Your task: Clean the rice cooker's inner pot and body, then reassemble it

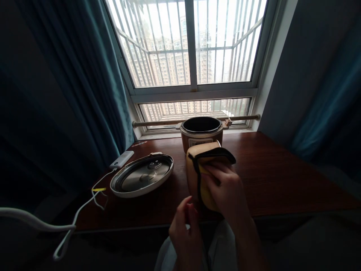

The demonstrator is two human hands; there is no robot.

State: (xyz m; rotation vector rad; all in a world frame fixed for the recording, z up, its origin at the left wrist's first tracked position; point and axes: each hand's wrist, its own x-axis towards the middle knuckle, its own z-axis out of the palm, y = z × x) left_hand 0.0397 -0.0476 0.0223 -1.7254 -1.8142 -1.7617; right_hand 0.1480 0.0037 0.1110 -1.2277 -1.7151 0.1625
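My right hand (pixel 224 184) is closed on a yellow cloth (pixel 210 197) with black edging. It presses the cloth against a tan, rounded pot-like vessel (pixel 191 171) that stands tilted in front of me, its far rim catching light. Much of the vessel is covered by the cloth and hand. My left hand (pixel 184 226) is low at the table's front edge, fingers curled together close to the vessel's lower end. Whether it touches the vessel or pinches something small cannot be made out. Just behind the vessel stands a brown cooker body (pixel 186 139) with a dark inside.
A round cooker lid (pixel 141 194) lies with its metal inner side up on the brown table (pixel 270 177), left of the vessel. Beyond it are a white power bank (pixel 122 159) and a white cable (pixel 81 207) with a yellow tie. A barred window (pixel 194 92) and blue curtains (pixel 93 86) surround the table.
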